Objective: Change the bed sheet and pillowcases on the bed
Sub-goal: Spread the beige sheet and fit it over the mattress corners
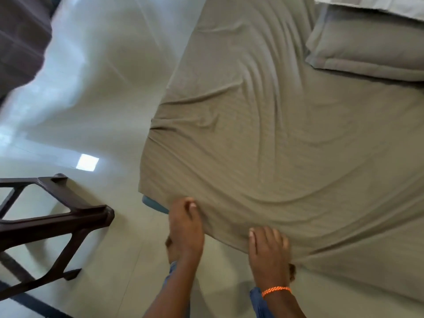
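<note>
At bed corner, near edge: sheet (pixel 263 134), taupe, faintly striped, spread over the whole mattress top and hanging over the side. Wrinkles fan from the lower corner toward the pillows; a bunched pleat sits at the left edge. Condition: laid on, not yet smooth.

Mattress (pixel 152 203): a small blue patch shows under the sheet's edge at the corner, just beside the left hand. Corner judged not fully covered or tucked.

Left hand (pixel 185 228): fingers curled over the sheet's edge at the corner, holding cloth. Grip appears to be a gather, not a flat press; fingertips partly hidden by motion blur.

Right hand (pixel 268 249): lies on the sheet edge a little along from the left, thumb on top and fingers bent down over the drop, seemingly gripping the fold. Orange cord at the wrist.

Pillow (pixel 367 42): taupe case matching the sheet, at the head end, well apart from the hands. A lighter pillow (pixel 378 5) lies beyond it, mostly out of view.

Step in hand, judged: drawing the corner down and under. To do it well, pull both hands together along the line of the wrinkles, away from the pillows, so slack leaves the top evenly; cover the blue patch before tucking; keep the edge parallel to the mattress side; then clear the pleat at the left edge with a flat palm.

Surroundings: pale tiled floor (pixel 91 111); dark plastic stool (pixel 57 214) to the left, near the bed but apart from it; dark curtain (pixel 20 42) at upper left.
</note>
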`<action>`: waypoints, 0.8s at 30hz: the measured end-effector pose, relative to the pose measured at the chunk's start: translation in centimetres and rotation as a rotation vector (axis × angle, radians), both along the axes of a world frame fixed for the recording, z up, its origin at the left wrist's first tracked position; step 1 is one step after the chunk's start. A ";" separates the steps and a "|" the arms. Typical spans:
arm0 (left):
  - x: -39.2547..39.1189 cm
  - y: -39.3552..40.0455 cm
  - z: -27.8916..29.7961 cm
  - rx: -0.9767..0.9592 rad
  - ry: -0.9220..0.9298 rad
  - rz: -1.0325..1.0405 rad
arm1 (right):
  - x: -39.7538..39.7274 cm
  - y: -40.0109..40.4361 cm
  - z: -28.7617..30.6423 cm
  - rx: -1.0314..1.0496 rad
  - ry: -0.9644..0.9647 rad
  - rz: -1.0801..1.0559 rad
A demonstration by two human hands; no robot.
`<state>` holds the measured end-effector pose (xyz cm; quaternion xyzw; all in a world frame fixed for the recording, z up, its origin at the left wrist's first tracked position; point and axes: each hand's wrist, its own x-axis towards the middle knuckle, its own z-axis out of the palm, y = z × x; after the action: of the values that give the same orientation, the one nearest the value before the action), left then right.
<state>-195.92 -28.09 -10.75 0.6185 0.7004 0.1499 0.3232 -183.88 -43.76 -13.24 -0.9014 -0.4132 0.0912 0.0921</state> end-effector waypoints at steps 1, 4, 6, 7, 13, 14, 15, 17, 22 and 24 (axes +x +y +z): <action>-1.1 2.4 -0.4 0.035 0.024 0.079 | -0.7 2.0 0.1 0.011 0.021 0.076; -4.3 9.5 -2.7 -0.042 0.113 0.293 | -3.5 9.6 0.3 0.025 0.116 0.261; -5.7 13.7 -4.0 -0.137 0.128 0.350 | -5.8 15.5 0.5 0.005 0.176 0.330; -6.1 15.0 -4.2 -0.179 0.136 0.333 | -7.1 18.1 0.8 -0.021 0.200 0.360; -7.7 17.9 -2.9 -0.136 0.094 0.138 | -12.4 28.3 0.7 -0.207 0.147 0.518; -8.1 18.0 -2.9 -0.111 0.061 0.125 | -12.6 28.7 0.5 -0.221 0.141 0.542; -8.7 18.1 -3.1 -0.083 0.030 0.102 | -12.7 29.0 0.2 -0.229 0.147 0.555; -9.4 18.2 -3.2 -0.064 0.013 0.051 | -12.5 29.1 0.0 -0.239 0.191 0.545; -12.7 16.5 -3.3 -0.185 0.089 0.000 | -14.6 27.4 0.1 -0.251 0.290 0.653; -14.4 15.3 -3.7 -0.257 0.138 0.004 | -16.0 26.7 0.1 -0.317 0.329 0.620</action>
<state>-210.32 -12.77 -14.41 0.5796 0.7356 0.0167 0.3503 -199.89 -17.05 -13.14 -0.7100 -0.6266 0.3211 -0.0153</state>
